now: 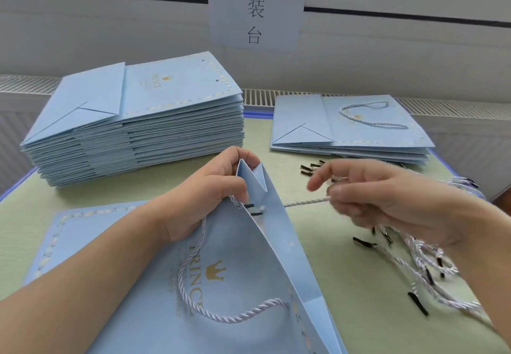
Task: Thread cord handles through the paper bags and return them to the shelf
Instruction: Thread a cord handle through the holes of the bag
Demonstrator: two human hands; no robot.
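Fingers: left hand [206, 196] is pinching the folded top edge of the light-blue paper gift bag [237, 284] at centre, thumb and fingertips curled round the gusset; right hand [387, 199] is pinching the pale twisted cord [307, 202] and drawing it taut to the right, forefinger sticking out loose.
Bag in hand: lying near-centre on the pale green table mat [359, 284], its mouth being propped open; one white twisted cord handle [193, 284] is already looping across its printed front.
Threading: cord is running from the hole near the bag's top edge to the right hand; looks like the second handle going in.
Handling: paper is looking light, stiff and easily creased, so grip at the reinforced rim beside the holes; cord is soft and limp, best taken just behind its black tip.
Spare cords: loose bundle of white cords with black tips [420, 265] is lying at near right.
Stacks: tall pile of flat blue bags [132, 121] is sitting far left; short pile of finished bags [354, 127] is sitting far right.
Backdrop: white paper sign with black characters [255, 8] is hanging on the far wall.
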